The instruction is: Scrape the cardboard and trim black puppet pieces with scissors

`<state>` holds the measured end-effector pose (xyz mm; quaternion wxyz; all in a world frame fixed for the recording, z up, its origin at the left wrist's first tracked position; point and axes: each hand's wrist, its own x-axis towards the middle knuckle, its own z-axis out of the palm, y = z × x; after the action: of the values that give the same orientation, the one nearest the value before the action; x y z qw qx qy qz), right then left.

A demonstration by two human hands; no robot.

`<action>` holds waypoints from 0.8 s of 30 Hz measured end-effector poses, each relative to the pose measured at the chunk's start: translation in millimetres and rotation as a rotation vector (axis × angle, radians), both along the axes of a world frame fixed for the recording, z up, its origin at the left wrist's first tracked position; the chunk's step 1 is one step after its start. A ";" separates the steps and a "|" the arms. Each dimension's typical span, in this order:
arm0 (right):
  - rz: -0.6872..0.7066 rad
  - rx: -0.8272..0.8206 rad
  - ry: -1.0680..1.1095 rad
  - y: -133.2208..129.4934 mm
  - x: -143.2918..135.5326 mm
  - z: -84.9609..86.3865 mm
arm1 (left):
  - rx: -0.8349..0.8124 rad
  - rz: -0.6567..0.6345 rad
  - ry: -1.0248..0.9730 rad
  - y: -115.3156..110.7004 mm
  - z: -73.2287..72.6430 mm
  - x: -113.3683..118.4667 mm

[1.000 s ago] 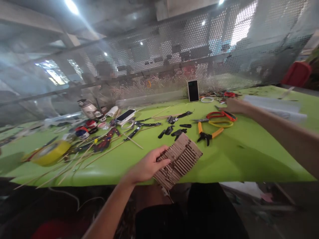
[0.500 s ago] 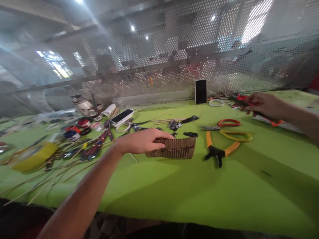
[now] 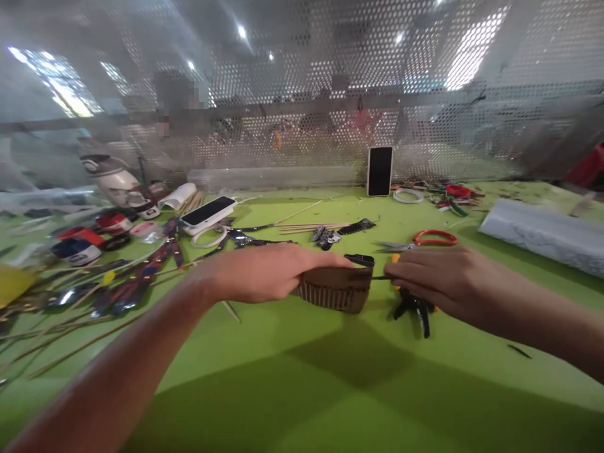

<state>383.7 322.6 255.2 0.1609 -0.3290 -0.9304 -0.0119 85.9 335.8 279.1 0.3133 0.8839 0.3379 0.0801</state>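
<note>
Beside the pliers point(image 3: 415, 305), scissors point(image 3: 419, 239) and sticks point(image 3: 311, 225) crowd.

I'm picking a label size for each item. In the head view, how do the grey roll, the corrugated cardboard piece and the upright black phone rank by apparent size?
1. grey roll
2. corrugated cardboard piece, partly hidden by the left hand
3. upright black phone, though it stands farthest from the camera, so its rank is unsure.

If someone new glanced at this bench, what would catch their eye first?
Probably the left hand and right hand meeting at mid-table on a ribbed cardboard piece over the bright green table. Next, the black phone standing upright against the perforated screen behind.
</note>
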 end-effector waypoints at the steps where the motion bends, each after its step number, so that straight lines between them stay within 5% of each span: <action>1: 0.027 0.015 -0.032 1.9 0.7 -1.2 | -0.008 0.004 -0.022 -0.5 -0.1 -0.1; 11: 0.138 0.137 -0.083 -2.3 -2.4 -0.2 | -0.063 -0.230 0.143 -1.6 14.5 13.5; 24: 0.176 0.186 -0.180 -2.5 -4.4 -6.1 | 0.009 -0.123 0.017 1.1 4.0 29.9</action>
<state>379.3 320.1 249.1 0.1070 -0.2276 -0.9612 -0.1133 115.8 336.9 283.0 0.3109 0.9050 0.2852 0.0548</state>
